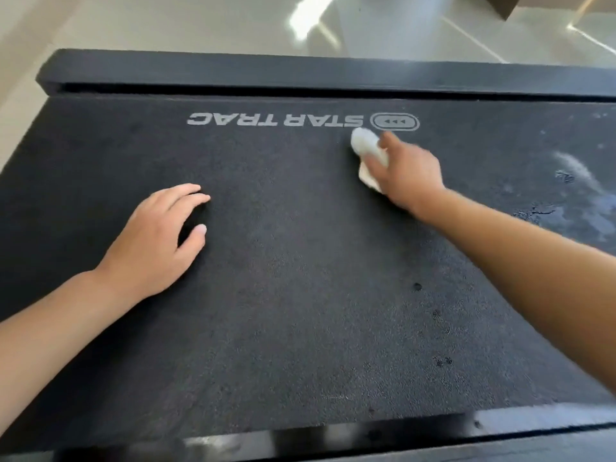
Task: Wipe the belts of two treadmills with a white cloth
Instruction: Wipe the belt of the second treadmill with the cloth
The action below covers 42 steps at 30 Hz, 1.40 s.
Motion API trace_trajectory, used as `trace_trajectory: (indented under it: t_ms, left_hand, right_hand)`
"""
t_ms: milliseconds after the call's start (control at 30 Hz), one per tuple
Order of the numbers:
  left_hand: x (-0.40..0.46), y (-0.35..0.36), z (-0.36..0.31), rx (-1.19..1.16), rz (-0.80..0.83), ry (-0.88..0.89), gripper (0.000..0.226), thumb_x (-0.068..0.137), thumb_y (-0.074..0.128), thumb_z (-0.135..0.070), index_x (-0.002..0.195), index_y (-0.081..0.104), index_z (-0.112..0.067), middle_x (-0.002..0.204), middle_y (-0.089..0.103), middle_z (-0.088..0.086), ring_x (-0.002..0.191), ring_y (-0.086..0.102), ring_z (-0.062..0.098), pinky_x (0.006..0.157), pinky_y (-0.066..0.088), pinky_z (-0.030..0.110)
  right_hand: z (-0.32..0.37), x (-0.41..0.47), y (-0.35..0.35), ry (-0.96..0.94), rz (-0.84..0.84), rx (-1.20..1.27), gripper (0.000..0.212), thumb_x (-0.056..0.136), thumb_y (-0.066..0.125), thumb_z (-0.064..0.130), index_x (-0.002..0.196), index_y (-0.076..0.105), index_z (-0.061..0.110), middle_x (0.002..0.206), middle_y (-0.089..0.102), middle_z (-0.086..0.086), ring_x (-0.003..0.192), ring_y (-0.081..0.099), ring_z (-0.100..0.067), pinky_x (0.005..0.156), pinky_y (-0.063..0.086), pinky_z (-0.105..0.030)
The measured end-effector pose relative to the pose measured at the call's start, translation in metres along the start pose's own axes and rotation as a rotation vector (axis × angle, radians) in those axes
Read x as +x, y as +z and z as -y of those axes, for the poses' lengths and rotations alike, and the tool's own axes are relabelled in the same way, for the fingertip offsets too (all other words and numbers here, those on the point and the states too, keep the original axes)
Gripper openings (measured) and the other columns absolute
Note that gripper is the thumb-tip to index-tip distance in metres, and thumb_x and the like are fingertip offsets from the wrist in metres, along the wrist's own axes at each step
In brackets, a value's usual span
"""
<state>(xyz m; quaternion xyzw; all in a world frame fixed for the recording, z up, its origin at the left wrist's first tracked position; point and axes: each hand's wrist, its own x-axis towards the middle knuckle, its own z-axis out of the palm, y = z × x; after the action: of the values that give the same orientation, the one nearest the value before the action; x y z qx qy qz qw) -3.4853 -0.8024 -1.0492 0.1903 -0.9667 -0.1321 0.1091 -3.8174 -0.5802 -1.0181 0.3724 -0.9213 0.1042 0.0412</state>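
Right hand [405, 170] clutches one crumpled white cloth [366, 146], pressed on the black textured treadmill belt [300, 261] just below its grey logo [301, 121]. Pale dusty smears [576, 181] lie further right, nearer this hand. Left hand [156, 241] rests empty, fingers spread, on the one visible belt

floor: pale grey glossy tiled floor [186, 25] beyond the machine, thin light grout lines [473, 38] running diagonally at right | light: bright white glare streaks [308, 18] reflected on the tiles, strong daylight look | furniture: brown boxy wooden corner [503, 5] at the top right edge, mostly cut off
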Motion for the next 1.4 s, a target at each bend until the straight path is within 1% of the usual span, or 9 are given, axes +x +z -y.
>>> trace_trajectory:
  t_ms: [133,400,500,600,667,833,1000,1267,1400]
  left_hand:
    - [-0.001,0.009,0.0,0.002,-0.057,-0.039,0.054,0.096,0.044,-0.036,0.139,0.06,-0.009,0.149,0.055,0.01,0.139,0.049,0.033,0.119,0.034,0.053]
    - [-0.002,0.01,0.002,-0.036,-0.098,-0.18,0.056,0.094,0.047,-0.037,0.143,0.057,-0.011,0.153,0.05,0.008,0.144,0.041,0.028,0.123,0.03,0.05]
    - [-0.001,0.01,0.004,-0.016,-0.105,-0.169,0.054,0.095,0.048,-0.035,0.143,0.057,-0.011,0.153,0.051,0.007,0.142,0.043,0.029,0.123,0.031,0.049]
    - [0.0,0.013,0.003,0.001,-0.097,-0.179,0.054,0.094,0.047,-0.036,0.141,0.058,-0.012,0.151,0.052,0.007,0.141,0.045,0.03,0.122,0.031,0.048]
    - [0.001,0.013,0.004,0.0,-0.103,-0.177,0.054,0.094,0.046,-0.036,0.14,0.058,-0.011,0.15,0.052,0.008,0.14,0.045,0.031,0.122,0.032,0.049]
    - [0.002,0.01,0.002,-0.027,-0.108,-0.175,0.053,0.093,0.048,-0.035,0.139,0.059,-0.011,0.149,0.053,0.007,0.139,0.045,0.031,0.121,0.032,0.048]
    - [-0.002,0.007,0.003,-0.075,-0.116,-0.182,0.046,0.093,0.051,-0.033,0.132,0.06,-0.012,0.149,0.055,0.006,0.14,0.043,0.025,0.121,0.03,0.039]
    - [0.002,0.015,0.004,-0.024,-0.144,-0.182,0.039,0.089,0.052,-0.026,0.123,0.057,-0.009,0.144,0.055,0.012,0.134,0.048,0.034,0.117,0.035,0.05]
    - [0.001,0.013,0.002,-0.027,-0.131,-0.195,0.039,0.089,0.05,-0.028,0.123,0.058,-0.009,0.144,0.055,0.012,0.135,0.047,0.034,0.117,0.035,0.049]
  right_hand:
    - [0.014,0.027,0.008,0.135,0.006,-0.11,0.043,0.103,0.044,0.041,0.135,0.044,0.013,0.113,0.067,-0.017,0.102,0.065,-0.041,0.073,0.041,-0.039]
    - [0.145,-0.119,0.015,-0.818,0.295,0.342,0.018,0.097,0.059,0.042,0.093,0.059,0.024,0.08,0.06,0.002,0.067,0.06,-0.024,0.053,0.046,-0.036]
    - [0.091,-0.032,0.016,-0.449,0.209,0.257,0.014,0.102,0.05,0.043,0.108,0.061,0.036,0.098,0.071,0.003,0.095,0.068,-0.025,0.075,0.047,-0.035]
    - [0.012,0.073,0.011,0.106,-0.021,0.01,0.024,0.095,0.048,0.04,0.107,0.05,0.019,0.105,0.067,-0.015,0.096,0.063,-0.042,0.082,0.047,-0.041]
    - [0.005,0.102,0.013,0.257,-0.05,-0.022,0.031,0.091,0.048,0.037,0.111,0.05,0.013,0.105,0.066,-0.021,0.097,0.062,-0.045,0.081,0.045,-0.043]
    - [0.149,0.086,0.046,-0.054,0.102,0.028,0.04,0.095,0.05,0.036,0.131,0.049,0.019,0.113,0.068,-0.009,0.104,0.065,-0.033,0.073,0.04,-0.036]
    - [0.219,0.022,0.054,-0.609,0.21,0.187,0.026,0.1,0.048,0.049,0.106,0.051,0.024,0.089,0.061,0.009,0.081,0.062,-0.021,0.062,0.043,-0.034]
    - [0.018,0.131,0.035,0.252,-0.121,-0.037,0.04,0.096,0.045,0.042,0.123,0.052,0.014,0.109,0.067,-0.022,0.1,0.063,-0.044,0.075,0.044,-0.041]
    - [0.122,0.132,0.058,0.071,-0.077,-0.044,0.038,0.098,0.049,0.034,0.131,0.044,0.014,0.101,0.064,-0.01,0.093,0.064,-0.035,0.069,0.044,-0.037]
